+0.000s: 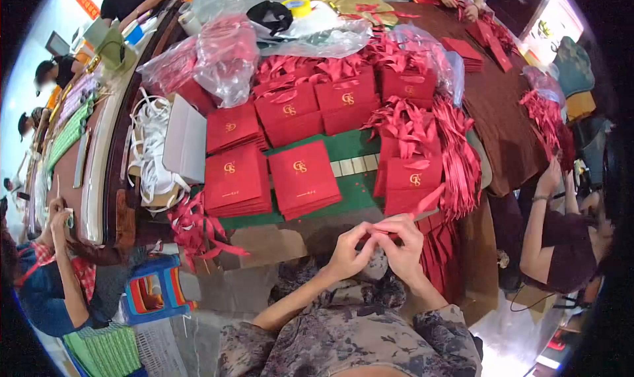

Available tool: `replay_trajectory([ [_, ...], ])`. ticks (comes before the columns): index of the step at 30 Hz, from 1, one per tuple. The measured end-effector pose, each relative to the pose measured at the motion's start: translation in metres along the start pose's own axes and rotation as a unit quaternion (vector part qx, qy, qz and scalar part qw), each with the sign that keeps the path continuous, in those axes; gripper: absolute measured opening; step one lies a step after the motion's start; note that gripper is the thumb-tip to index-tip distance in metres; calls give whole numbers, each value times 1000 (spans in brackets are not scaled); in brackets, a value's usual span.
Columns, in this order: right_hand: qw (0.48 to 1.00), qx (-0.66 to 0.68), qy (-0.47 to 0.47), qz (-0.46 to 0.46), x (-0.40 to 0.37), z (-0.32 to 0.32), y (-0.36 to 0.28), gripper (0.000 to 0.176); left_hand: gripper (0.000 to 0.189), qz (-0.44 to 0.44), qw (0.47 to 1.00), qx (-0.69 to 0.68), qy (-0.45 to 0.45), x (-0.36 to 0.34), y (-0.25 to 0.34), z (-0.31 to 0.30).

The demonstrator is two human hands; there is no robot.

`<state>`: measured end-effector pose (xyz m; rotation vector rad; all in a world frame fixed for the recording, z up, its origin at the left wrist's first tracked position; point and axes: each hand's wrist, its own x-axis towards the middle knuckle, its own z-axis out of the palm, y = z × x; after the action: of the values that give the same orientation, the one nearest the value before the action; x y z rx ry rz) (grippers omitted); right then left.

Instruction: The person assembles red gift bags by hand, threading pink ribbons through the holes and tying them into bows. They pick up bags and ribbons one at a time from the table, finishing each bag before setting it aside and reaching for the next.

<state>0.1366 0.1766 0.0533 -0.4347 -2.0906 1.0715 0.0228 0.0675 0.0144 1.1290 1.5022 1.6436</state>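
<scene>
My left hand [352, 253] and my right hand [404, 246] meet in front of the table's near edge, fingertips pinched together. Between them is a red ribbon [430, 199], whose loose end sticks up past my right fingers; the part in the pinch is mostly hidden. Just beyond my right hand stand red paper bags [414, 179] with gold lettering and ribbon handles. A bundle of long red ribbons [460, 169] hangs beside them. Two stacks of flat red bags, a left stack [238, 179] and a right stack [305, 179], lie ahead of my left hand.
A box of white straps [181, 139] stands at the left, with red ribbons [198, 228] hanging below it. Plastic-wrapped red bundles [224, 57], more upright bags [288, 113] and yellow tape [298, 7] lie farther back. Blue stools [155, 288] are at lower left. Other people work around.
</scene>
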Motion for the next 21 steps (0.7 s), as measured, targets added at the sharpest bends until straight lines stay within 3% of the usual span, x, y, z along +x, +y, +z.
replay_trajectory([
  [1, 1000, 1, -4, -2, 1, 9, -4, 18, 17, 0, 1000, 0, 5, -7, -2, -7],
  [3, 984, 135, -1, 113, 3, 23, -13, 13, 15, -39, 998, -55, -8, -16, -4, -23],
  [5, 988, 97, -42, 113, 7, 25, -9, 12, 25, -17, 996, 64, 66, -16, 15, -45],
  [7, 979, 17, -72, 189, 24, 33, -8, 9, 35, -19, 961, 198, 192, -22, 4, -63],
  [9, 984, -54, -71, 154, 40, 47, 8, 11, 48, -34, 916, 265, 300, -25, -4, -76],
  [10, 985, -84, -61, 134, 42, 59, 26, 13, 66, -63, 916, 261, 300, -29, -8, -81],
  [14, 981, -123, -42, 141, 50, 98, 59, 16, 87, -79, 893, 312, 314, -34, -30, -81],
  [18, 983, -130, -33, 127, 53, 105, 60, 19, 83, -71, 894, 338, 284, -32, -31, -76],
  [21, 981, -94, -28, 166, 47, 97, 52, 21, 80, -49, 887, 372, 271, -31, -14, -73],
])
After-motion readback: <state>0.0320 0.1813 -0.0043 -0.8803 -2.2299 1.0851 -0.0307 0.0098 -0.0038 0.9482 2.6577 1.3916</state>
